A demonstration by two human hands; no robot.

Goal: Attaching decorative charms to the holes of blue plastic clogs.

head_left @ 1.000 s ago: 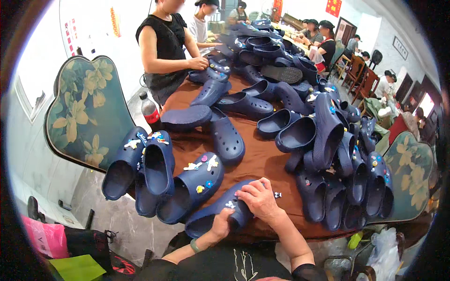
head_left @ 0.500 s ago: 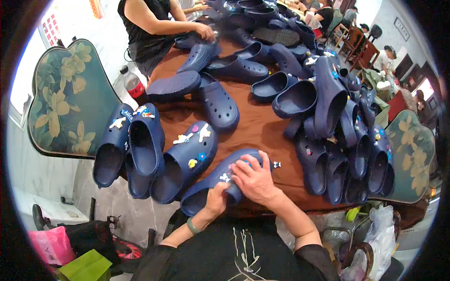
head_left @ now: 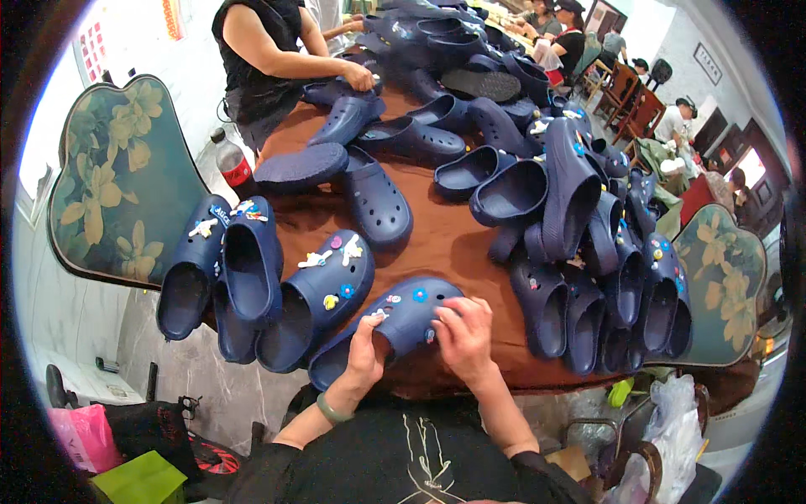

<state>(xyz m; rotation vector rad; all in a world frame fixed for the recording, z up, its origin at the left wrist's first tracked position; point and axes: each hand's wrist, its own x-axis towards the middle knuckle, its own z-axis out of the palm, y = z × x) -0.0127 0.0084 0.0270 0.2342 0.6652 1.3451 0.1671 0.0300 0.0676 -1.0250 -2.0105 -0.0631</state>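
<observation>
A navy clog (head_left: 403, 319) lies at the table's near edge, toe to the right. On its upper sit a blue flower charm (head_left: 420, 295) and a few other small charms. My left hand (head_left: 366, 357) is closed on the clog's opening rim, thumb on top. Beside the toe, my right hand (head_left: 466, 340) has its fingers curled together; what they hold, if anything, is hidden. A small blue-and-white charm (head_left: 431, 335) shows near its thumb. Just left stands another navy clog (head_left: 323, 290) with white, yellow, blue and pink charms.
More decorated clogs (head_left: 252, 269) stand at the left edge. Several clogs are heaped at the right (head_left: 579, 210) and far end. A cola bottle (head_left: 232, 164) stands at the left. Across the brown cloth (head_left: 445, 235), another person's hand (head_left: 359, 76) works at a clog.
My right hand has drawn back from the clog's top to beside its toe, uncovering the blue flower. The small charm on the cloth right of the toe no longer shows. My left hand keeps its grip.
</observation>
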